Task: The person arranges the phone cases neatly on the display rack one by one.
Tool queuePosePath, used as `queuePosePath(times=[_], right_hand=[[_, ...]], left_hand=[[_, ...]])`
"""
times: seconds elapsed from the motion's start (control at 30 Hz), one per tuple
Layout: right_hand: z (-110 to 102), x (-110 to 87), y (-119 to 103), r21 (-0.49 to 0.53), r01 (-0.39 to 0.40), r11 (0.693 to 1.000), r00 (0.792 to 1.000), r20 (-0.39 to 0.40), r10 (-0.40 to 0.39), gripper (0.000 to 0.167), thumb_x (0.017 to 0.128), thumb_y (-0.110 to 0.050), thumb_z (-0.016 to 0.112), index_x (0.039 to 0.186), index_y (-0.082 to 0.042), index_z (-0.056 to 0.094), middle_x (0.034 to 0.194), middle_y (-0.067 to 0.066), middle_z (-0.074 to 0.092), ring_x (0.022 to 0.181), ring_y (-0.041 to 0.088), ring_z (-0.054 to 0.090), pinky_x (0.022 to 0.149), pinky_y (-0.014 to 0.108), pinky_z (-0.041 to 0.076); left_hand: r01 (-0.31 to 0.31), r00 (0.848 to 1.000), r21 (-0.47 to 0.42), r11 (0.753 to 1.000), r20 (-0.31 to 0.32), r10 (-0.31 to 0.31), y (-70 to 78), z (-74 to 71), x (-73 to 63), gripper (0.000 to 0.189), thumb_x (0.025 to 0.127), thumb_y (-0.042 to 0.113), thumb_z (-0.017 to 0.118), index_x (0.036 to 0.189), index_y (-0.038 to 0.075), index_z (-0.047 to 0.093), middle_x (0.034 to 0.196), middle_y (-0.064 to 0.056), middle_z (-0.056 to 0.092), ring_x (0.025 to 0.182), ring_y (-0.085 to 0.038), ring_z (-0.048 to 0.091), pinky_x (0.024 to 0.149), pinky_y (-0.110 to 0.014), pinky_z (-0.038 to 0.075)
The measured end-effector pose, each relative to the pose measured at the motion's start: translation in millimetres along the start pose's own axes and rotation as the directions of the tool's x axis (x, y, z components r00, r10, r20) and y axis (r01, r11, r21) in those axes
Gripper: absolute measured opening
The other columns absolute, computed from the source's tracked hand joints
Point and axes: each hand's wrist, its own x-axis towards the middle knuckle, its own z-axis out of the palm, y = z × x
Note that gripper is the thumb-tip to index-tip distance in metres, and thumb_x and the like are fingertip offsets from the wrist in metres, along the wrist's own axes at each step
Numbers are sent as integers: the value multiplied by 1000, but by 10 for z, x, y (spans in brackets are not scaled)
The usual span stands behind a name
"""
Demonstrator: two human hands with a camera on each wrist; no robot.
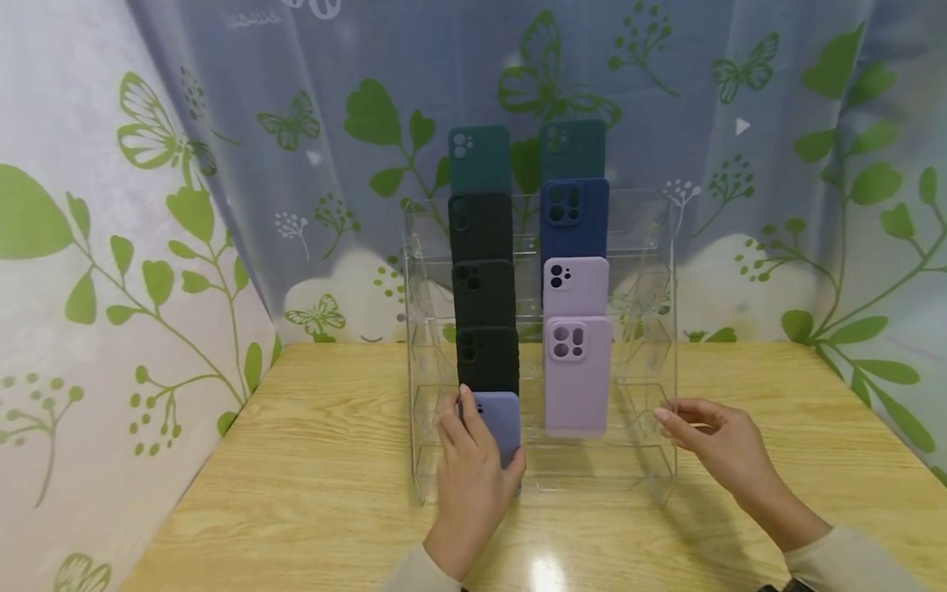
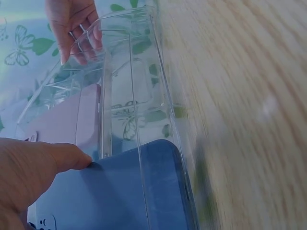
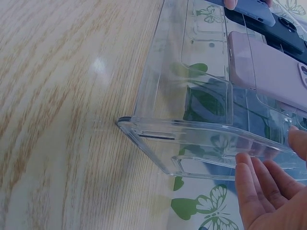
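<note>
My left hand (image 1: 469,469) holds a blue-lavender phone case (image 1: 505,423) by its sides, at the bottom tier of a clear acrylic display stand (image 1: 570,485). In the left wrist view the thumb lies on the edge of that case, whose lower end sits behind the stand's front lip. At the stand's right side panel, my right hand (image 1: 721,448) pinches the edge, thumb on one side and fingers on the other. A black phone case (image 1: 488,366) stands just behind the left fingers. Across from it leans a light purple phone case (image 1: 577,386).
More cases climb the stand in two columns: black ones and a green case (image 1: 481,164) on the left, another purple one, a dark blue case (image 1: 580,234) and a green one on the right. Beneath is a wood-grain table (image 1: 318,493); a leaf-print curtain (image 1: 414,49) hangs behind.
</note>
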Motion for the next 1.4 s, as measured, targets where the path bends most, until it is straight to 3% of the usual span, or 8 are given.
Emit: queuePosePath(times=[0.47, 0.9, 1.07, 1.2, 1.4], right_hand=[[-1, -2, 12, -2, 7, 1000, 1000, -4, -7, 57, 94, -41, 58, 130, 4, 55, 120, 20, 61, 89, 10, 67, 74, 22, 55], [2, 18, 14, 2, 3, 1000, 1000, 8, -3, 59, 94, -42, 58, 131, 4, 54, 122, 20, 59, 90, 8, 67, 74, 22, 55], [-2, 28, 18, -1, 17, 1000, 1000, 10, -17, 59, 95, -41, 57, 132, 5, 54, 122, 21, 60, 91, 9, 67, 75, 21, 54], [-20, 38, 39, 10, 22, 1000, 999, 32, -22, 59, 96, -40, 56, 133, 6, 52, 122, 21, 60, 91, 9, 67, 76, 21, 54], [-156, 68, 51, -32, 51, 998, 997, 67, -49, 57, 98, -39, 52, 134, 5, 51, 122, 21, 61, 90, -1, 64, 77, 22, 54]], left_hand=[[-5, 999, 3, 1000, 44, 5, -6, -18, 2, 116, 62, 42, 88, 144, -12, 26, 133, -30, 31, 112, -40, 47, 52, -36, 56], [-51, 998, 43, 998, 29, 49, -71, -51, -3, 115, 68, 48, 84, 147, -9, 23, 133, -28, 34, 108, -39, 51, 49, -33, 54], [-120, 993, -34, 992, -4, 120, -186, -151, 62, 108, 72, 43, 82, 147, -8, 24, 135, -27, 35, 105, -36, 53, 48, -29, 52], [-190, 982, -139, 972, -36, 187, -332, -258, 147, 102, 72, 34, 84, 147, -6, 28, 137, -25, 35, 100, -29, 55, 44, -19, 44], [-230, 972, -218, 948, -6, 234, -634, -427, 286, 94, 74, 27, 83, 146, -1, 31, 136, -20, 39, 102, -28, 55, 41, -13, 35]])
